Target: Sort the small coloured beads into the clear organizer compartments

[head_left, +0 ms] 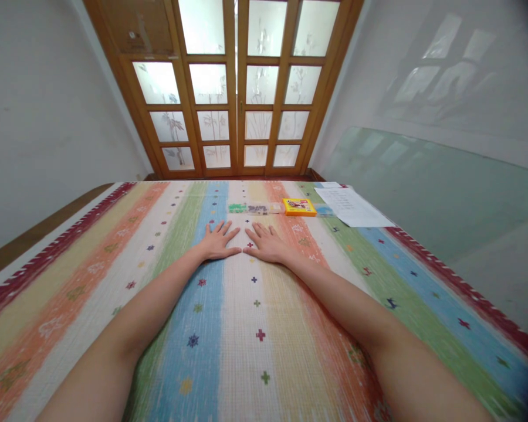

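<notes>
Both my hands lie flat, palms down, on a striped multicoloured cloth (167, 305) that covers the table. My left hand (219, 241) has its fingers spread and holds nothing. Beside it, with the thumbs almost touching, my right hand (266, 241) is spread flat as well and empty. Just beyond my fingertips lies a small clear packet with green print (253, 208), and to its right a flat yellow box (300, 206).
A white sheet of paper (351, 206) lies at the far right of the cloth, next to the yellow box. Wooden doors with frosted glass panes (235, 88) stand behind the table. A pale wall with a glass panel (422, 187) runs along the right.
</notes>
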Demonstrator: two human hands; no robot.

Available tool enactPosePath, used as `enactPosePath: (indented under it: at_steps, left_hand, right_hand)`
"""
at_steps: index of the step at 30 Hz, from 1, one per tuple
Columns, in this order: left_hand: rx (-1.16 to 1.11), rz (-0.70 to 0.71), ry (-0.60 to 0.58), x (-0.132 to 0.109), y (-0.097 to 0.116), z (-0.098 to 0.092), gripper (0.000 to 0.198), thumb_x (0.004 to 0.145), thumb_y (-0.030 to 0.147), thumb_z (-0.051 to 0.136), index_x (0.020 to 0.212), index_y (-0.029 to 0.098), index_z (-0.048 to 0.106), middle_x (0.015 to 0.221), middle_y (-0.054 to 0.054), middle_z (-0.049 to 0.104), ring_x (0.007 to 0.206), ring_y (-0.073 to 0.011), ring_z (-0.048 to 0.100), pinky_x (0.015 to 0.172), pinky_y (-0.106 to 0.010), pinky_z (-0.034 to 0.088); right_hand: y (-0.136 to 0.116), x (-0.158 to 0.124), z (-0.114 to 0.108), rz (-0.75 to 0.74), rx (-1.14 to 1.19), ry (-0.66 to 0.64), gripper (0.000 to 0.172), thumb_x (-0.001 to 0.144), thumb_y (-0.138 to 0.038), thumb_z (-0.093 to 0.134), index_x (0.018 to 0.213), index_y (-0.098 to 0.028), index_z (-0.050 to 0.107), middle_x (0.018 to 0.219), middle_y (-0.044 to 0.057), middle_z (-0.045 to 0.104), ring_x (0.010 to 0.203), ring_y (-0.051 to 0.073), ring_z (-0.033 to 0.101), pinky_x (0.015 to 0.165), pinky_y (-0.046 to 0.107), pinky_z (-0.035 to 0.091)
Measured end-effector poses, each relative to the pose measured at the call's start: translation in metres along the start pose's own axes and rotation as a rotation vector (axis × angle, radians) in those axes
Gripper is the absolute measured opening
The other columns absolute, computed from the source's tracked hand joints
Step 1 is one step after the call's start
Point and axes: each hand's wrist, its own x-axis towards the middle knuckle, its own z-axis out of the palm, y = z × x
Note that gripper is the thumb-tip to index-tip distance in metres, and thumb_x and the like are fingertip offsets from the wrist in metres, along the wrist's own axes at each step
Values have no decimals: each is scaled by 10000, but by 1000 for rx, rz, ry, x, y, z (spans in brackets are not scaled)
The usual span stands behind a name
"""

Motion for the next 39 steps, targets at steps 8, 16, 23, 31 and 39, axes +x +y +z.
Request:
enactPosePath:
  at_steps: [8, 16, 23, 31, 39]
  left_hand:
    - [-6, 1, 17, -2, 0, -1, 905, 925, 849, 392, 1679, 367, 259, 1769, -89, 110, 1624, -436, 84, 1222, -774, 27]
    - [-6, 7, 36, -2, 1, 0, 902, 925, 855, 394, 1672, 362, 282, 1765, -101, 132, 1623, -432, 104, 1214, -787, 41]
    - [-12, 13, 44, -2, 0, 0, 892, 929, 854, 387, 1671, 371, 281, 1764, -100, 140, 1621, -432, 118, 1217, -785, 51]
    - [1, 11, 51, -4, 1, -1, 859, 945, 826, 383, 1666, 364, 306, 1763, -78, 167, 1620, -415, 139, 1245, -739, 55]
    - [12, 5, 34, -4, 2, -1, 867, 949, 824, 361, 1673, 351, 291, 1767, -75, 148, 1624, -417, 115, 1250, -730, 37]
  right_hand:
    - [1, 0, 1, 3, 4, 7, 933, 984, -833, 280, 1702, -237, 245, 1748, 139, 98, 1625, 349, 61, 1298, 600, 47]
    - [2, 1, 4, 5, -13, 23, 921, 992, -821, 284, 1696, -227, 267, 1748, 138, 95, 1623, 355, 81, 1299, 588, 54]
    - [2, 1, 3, 0, -18, 29, 914, 996, -817, 294, 1693, -226, 278, 1746, 146, 113, 1622, 353, 91, 1299, 591, 72]
    - [1, 0, 1, 0, -22, 36, 883, 1007, -792, 310, 1684, -225, 307, 1740, 156, 144, 1617, 358, 124, 1296, 598, 94]
    - [0, -1, 1, 0, -29, 38, 876, 1007, -791, 306, 1685, -237, 304, 1743, 138, 149, 1620, 345, 118, 1303, 579, 90]
